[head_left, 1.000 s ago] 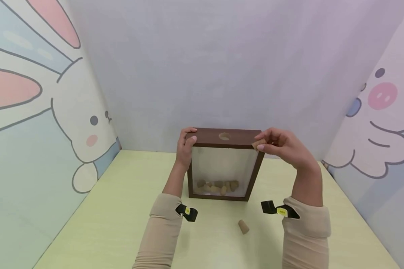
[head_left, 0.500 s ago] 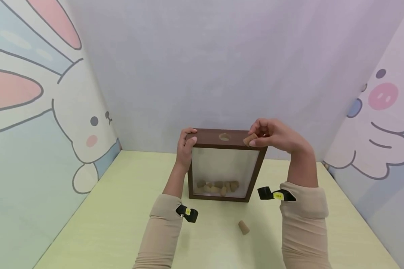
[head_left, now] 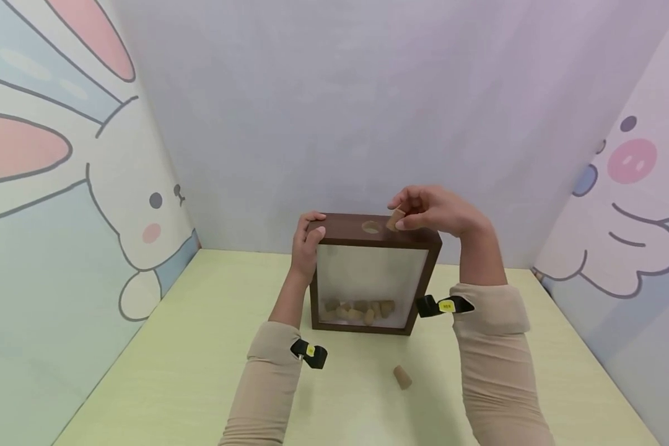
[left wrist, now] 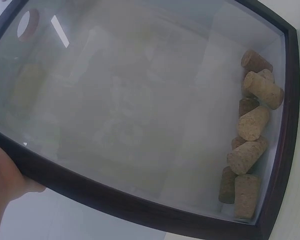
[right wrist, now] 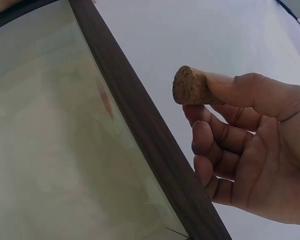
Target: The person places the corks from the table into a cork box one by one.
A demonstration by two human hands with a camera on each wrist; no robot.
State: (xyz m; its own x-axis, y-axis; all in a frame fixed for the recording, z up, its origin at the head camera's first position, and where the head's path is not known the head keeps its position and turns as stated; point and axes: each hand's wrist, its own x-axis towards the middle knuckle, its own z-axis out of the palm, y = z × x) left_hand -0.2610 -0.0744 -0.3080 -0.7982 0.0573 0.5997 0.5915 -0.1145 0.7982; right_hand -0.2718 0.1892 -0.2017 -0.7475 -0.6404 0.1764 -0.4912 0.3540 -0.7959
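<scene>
A dark wooden shadow box (head_left: 370,331) with a clear front stands upright on the table, a round hole (head_left: 371,227) in its top. My left hand (head_left: 305,248) grips the box's top left corner, thumb in front and fingers over the top; only part of that hand (left wrist: 5,175) shows in the left wrist view. Between thumb and fingers my right hand (head_left: 437,210) pinches a cork (right wrist: 192,86), tilted and just right of the hole. Several corks (left wrist: 253,123) lie in a heap at the bottom inside the box.
One loose cork (head_left: 402,377) lies on the pale green table (head_left: 201,371) in front of the box. A plain pale wall (head_left: 334,124) rises behind, with cartoon-printed walls at left and right.
My right hand has moved left and up with the cork, from the box's top right corner to beside the hole. The cork has tipped more upright. My left hand stays put.
</scene>
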